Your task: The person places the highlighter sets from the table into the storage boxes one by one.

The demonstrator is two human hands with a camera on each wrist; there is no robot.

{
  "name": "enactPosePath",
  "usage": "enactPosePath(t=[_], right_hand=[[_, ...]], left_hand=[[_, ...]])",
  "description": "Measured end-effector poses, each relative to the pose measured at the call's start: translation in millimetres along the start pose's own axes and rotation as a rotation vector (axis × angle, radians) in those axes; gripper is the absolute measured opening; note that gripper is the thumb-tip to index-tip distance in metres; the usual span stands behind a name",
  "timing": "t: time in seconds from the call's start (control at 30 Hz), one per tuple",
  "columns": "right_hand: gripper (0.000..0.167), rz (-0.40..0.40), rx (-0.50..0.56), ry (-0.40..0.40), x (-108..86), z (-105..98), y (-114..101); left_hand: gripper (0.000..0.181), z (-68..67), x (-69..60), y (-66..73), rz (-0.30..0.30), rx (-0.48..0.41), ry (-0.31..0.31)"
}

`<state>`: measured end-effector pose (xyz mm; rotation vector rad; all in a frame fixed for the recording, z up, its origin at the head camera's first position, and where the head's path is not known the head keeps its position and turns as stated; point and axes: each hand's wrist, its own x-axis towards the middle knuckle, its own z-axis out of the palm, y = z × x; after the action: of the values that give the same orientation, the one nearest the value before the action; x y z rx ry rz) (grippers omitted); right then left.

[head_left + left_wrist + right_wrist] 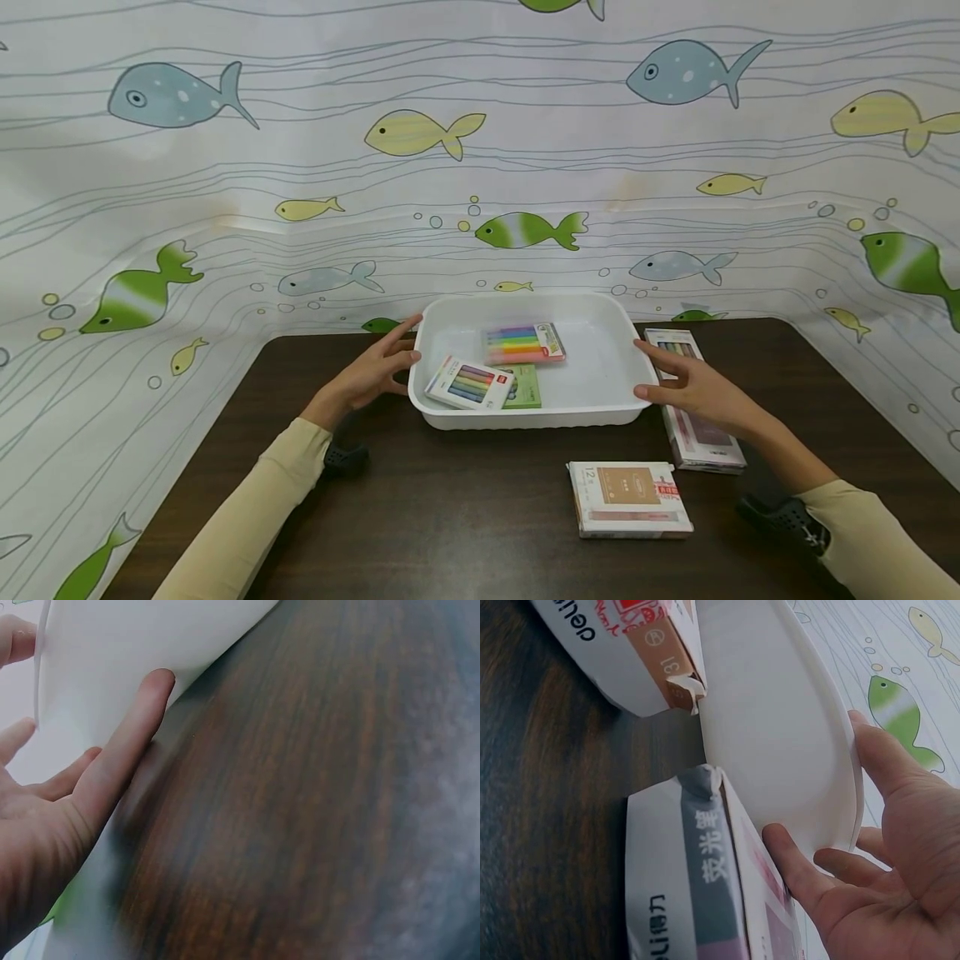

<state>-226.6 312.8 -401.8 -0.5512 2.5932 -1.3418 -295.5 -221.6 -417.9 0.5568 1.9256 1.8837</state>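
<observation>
A white plastic tray stands at the back of the dark table. My left hand touches its left side with spread fingers; one straight finger lies along the outer wall in the left wrist view. At the right side, my right hand has its fingertips on the rim and outer wall. Inside the tray lie a clear pack of rainbow-coloured pens, a white box with coloured pens pictured on it, and a green box partly covered by that white box.
A long white highlighter box lies close beside the tray, under my right forearm. Nearer the front is a white and brown box marked 12. Fish-patterned cloth rises behind and along both sides of the table.
</observation>
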Motion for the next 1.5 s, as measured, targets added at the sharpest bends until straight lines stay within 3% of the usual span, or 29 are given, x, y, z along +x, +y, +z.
enactPosePath(t=[0.43, 0.87, 1.17, 1.5], right_hand=[[0.079, -0.010, 0.003, -0.030, 5.7, 0.1, -3.8], [0.071, -0.063, -0.099, 0.072, 1.7, -12.5, -9.7], [0.067, -0.035, -0.122, 0.098, -1.5, -19.1, -10.8], [0.060, -0.059, -0.171, 0.083, 8.0, -38.7, -12.4]], left_hand=[[0.071, -3.6, -3.5, -7.4, -0.015, -0.003, 0.040], [0.069, -2.0, -0.4, -10.0, 0.021, 0.021, 0.036], [0.069, 0.1, 2.8, -13.2, 0.026, 0.019, 0.041], [0.068, -0.5, 1.8, -11.0, 0.026, 0.006, 0.050]])
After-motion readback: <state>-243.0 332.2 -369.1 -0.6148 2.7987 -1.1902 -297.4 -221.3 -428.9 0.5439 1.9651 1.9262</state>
